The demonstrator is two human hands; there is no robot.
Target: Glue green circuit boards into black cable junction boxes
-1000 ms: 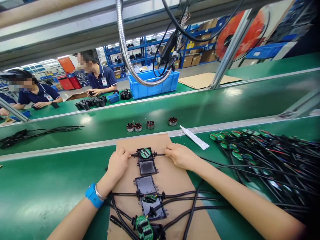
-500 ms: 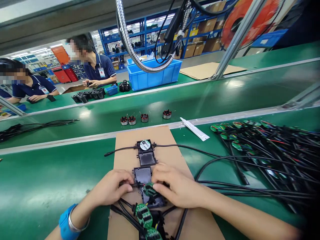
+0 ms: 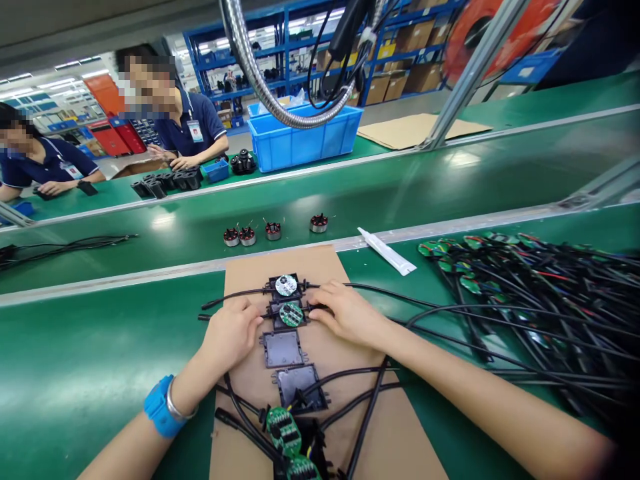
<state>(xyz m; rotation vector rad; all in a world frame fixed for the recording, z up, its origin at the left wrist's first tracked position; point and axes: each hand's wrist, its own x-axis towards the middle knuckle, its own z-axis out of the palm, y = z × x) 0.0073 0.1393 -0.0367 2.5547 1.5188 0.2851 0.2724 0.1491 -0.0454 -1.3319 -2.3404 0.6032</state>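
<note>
A round green circuit board (image 3: 291, 314) with a black cable on each side lies over the second black plastic case (image 3: 277, 321) from the far end. My left hand (image 3: 233, 333) is closed on the cable at its left. At its right, my right hand (image 3: 345, 312) pinches the other cable, its fingertips partly hiding it. Just beyond, another round board (image 3: 286, 285) sits in the farthest case. Two more cases, a bare one (image 3: 283, 349) and a nearer one (image 3: 305, 387) with a cable across it, lie toward me. More wired green boards (image 3: 284, 430) are stacked closest to me.
A cardboard sheet (image 3: 250, 400) lies under the cases. To the right is a large heap of wired boards (image 3: 545, 300), with a white tube (image 3: 387, 252) beside it. Several small motors (image 3: 319, 223) stand on the belt. Two people sit across, near a blue bin (image 3: 305, 137).
Both hands have moved away from me with the green circuit board and its cables, from the nearest case to the second case from the far end.
</note>
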